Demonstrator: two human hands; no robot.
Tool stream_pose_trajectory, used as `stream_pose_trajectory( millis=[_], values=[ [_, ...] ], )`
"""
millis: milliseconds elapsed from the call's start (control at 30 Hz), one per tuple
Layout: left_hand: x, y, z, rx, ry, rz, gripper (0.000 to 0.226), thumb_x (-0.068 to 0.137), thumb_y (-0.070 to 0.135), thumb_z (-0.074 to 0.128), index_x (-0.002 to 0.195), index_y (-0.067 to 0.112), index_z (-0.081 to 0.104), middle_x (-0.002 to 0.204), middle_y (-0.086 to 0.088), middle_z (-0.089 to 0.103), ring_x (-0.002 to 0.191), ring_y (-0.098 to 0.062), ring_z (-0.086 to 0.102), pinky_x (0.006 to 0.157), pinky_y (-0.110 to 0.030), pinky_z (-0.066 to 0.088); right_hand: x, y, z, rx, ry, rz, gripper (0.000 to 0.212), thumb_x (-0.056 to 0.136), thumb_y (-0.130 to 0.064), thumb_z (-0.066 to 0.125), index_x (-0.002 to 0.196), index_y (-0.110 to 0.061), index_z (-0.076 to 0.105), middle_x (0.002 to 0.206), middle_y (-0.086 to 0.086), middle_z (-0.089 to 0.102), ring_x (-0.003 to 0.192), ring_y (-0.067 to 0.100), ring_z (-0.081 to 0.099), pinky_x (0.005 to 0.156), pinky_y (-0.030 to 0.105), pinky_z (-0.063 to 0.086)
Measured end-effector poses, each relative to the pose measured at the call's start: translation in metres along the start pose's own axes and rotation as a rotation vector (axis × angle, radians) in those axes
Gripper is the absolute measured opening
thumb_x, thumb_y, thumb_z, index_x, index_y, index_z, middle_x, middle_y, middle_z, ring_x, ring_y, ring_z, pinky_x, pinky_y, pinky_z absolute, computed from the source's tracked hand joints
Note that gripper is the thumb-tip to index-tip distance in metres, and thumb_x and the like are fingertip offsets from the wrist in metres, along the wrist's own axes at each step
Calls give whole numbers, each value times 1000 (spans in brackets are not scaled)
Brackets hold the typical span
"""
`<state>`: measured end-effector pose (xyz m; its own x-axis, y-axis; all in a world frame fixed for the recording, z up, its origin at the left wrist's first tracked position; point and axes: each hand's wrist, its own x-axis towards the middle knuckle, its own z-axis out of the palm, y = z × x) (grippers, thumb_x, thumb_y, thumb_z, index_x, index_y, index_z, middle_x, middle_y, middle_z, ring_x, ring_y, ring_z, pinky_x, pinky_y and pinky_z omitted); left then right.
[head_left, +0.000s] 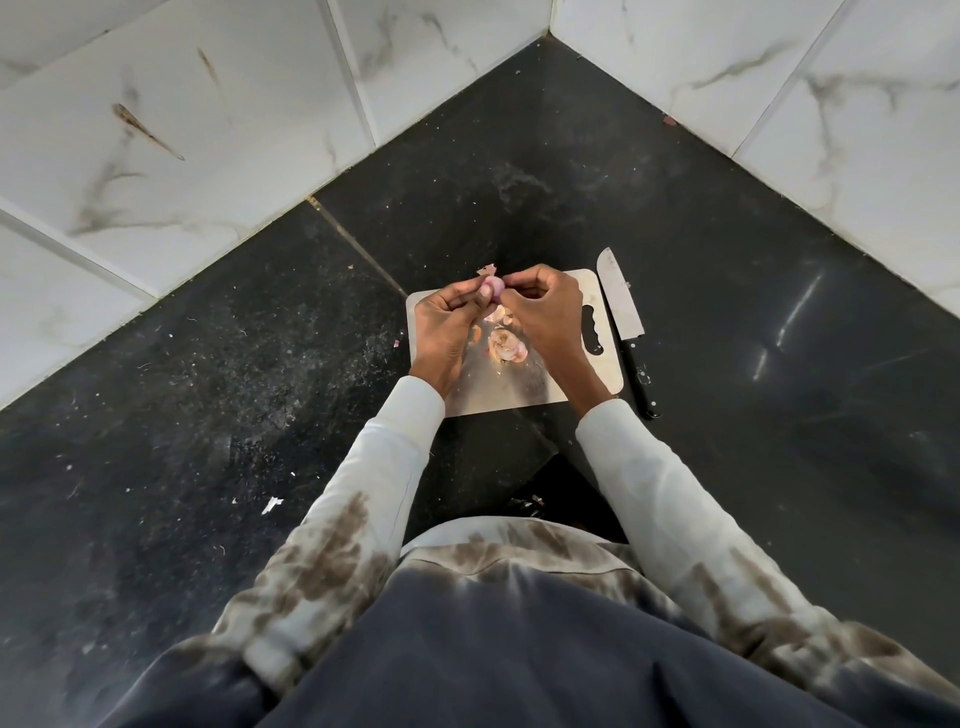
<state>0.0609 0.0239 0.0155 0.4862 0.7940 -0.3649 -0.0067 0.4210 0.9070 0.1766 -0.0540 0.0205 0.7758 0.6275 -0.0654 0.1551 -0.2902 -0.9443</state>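
A small purple onion (492, 287) is held above the far edge of a steel cutting board (498, 389) on a black counter. My left hand (451, 325) grips the onion from the left, thumb on it. My right hand (543, 306) pinches at the onion's right side with its fingertips. A loose flake of skin (487, 270) sticks out just above the fingers. Peeled skins and an onion piece (506, 347) lie on the board between my wrists.
A knife (623, 322) with a black handle lies on the counter along the board's right side, blade pointing away. White marble-look wall tiles (208, 130) close the corner left and right. Small scraps (271, 504) litter the counter (208, 389) at left.
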Motion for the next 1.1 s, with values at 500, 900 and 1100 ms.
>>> stream_pose_trajectory(
  millis=[500, 900, 1100],
  values=[
    [5, 3, 0, -102, -7, -68, 27, 98, 5, 72, 125, -2, 76, 120, -17, 79, 113, -29, 78, 109, -49, 57, 2, 1, -12, 67, -70, 0, 25, 94, -34, 78, 112, -16, 79, 101, -6, 80, 93, 10, 76, 86, 20, 61],
    [0, 1, 1, -37, -4, -42, 22, 97, 7, 75, 118, 2, 79, 113, -12, 82, 109, -27, 79, 108, -47, 58, 1, 3, -11, 1, -30, -7, 18, 94, -29, 78, 106, -17, 79, 93, -9, 77, 88, 9, 75, 83, 17, 60],
    [-1, 2, 1, -10, 2, -36, 21, 96, 7, 76, 116, 4, 80, 111, -10, 82, 107, -25, 79, 105, -45, 60, 1, 1, -11, -22, -41, -31, 16, 93, -31, 78, 103, -18, 78, 90, -10, 76, 85, 8, 74, 79, 12, 57]
  ],
)
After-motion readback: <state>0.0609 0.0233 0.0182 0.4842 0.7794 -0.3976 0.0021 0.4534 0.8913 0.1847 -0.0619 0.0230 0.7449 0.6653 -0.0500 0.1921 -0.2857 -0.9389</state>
